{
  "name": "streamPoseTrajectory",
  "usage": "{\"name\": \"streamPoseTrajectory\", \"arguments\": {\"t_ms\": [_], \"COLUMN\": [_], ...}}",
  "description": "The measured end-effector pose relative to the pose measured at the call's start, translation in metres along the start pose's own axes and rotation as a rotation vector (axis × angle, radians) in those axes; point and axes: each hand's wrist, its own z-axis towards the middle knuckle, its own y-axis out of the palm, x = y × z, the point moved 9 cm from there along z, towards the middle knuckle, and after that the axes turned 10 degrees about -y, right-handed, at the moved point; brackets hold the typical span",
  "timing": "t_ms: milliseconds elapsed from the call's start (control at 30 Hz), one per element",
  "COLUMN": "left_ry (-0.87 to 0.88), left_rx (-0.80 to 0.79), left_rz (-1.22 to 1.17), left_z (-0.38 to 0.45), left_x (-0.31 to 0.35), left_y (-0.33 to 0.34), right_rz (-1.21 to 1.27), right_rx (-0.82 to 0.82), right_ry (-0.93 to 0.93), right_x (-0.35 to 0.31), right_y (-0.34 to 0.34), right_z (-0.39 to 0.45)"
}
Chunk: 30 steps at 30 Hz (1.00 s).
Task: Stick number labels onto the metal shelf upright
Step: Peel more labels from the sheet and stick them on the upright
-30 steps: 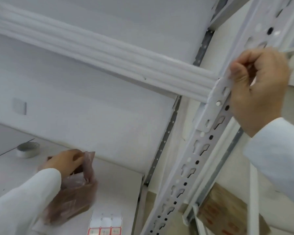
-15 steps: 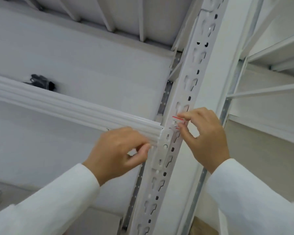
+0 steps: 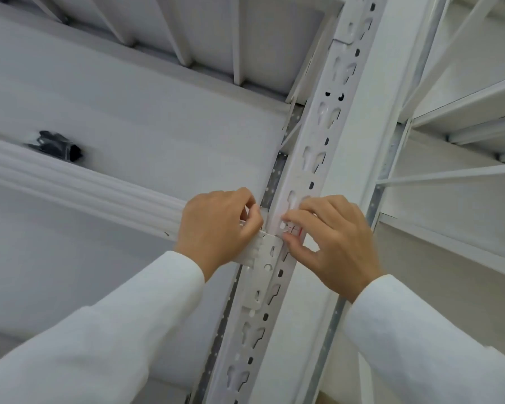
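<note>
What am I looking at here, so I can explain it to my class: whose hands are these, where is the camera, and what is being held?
There is no machine: a person in white sleeves works with bare hands. The single picture comes from a camera worn on the person's head, tilted up along white metal shelving. The slotted post running bottom to top is the shelf upright. The right hand pinches a small white label with red markings against the upright. The left hand grips where the ribbed shelf beam meets the post. A dark object lies on the shelf at upper left; what it is cannot be told.
</note>
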Motion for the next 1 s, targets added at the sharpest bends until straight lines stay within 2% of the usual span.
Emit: {"name": "streamPoseTrajectory", "arguments": {"t_ms": [333, 500, 567, 667, 733, 867, 1000], "left_ry": [0.05, 0.017, 0.011, -0.08, -0.138, -0.234, -0.378], "left_rx": [0.055, 0.032, -0.035, -0.189, -0.196, -0.161, -0.142], "left_rz": [0.005, -0.061, -0.21, -0.644, -0.82, -0.944, -1.039], "left_z": [-0.002, -0.002, -0.004, -0.01, -0.016, -0.021, -0.021], "left_x": [0.0, -0.001, -0.001, -0.003, -0.002, 0.006, 0.005], "left_y": [0.0, 0.0, -0.001, -0.005, -0.009, -0.01, -0.007], "right_rz": [0.099, 0.376, 0.56, 1.006, 1.14, 1.305, 1.509], "right_rx": [-0.001, 0.056, 0.084, 0.123, 0.089, 0.009, 0.027], "right_ry": [0.06, 0.336, 0.509, 0.862, 1.011, 1.115, 1.186], "right_x": [0.003, 0.013, 0.014, 0.02, 0.023, 0.018, 0.008], "right_y": [0.008, 0.003, 0.004, 0.019, 0.027, 0.033, 0.033], "right_z": [0.007, -0.001, -0.003, -0.007, -0.011, -0.015, -0.017]}}
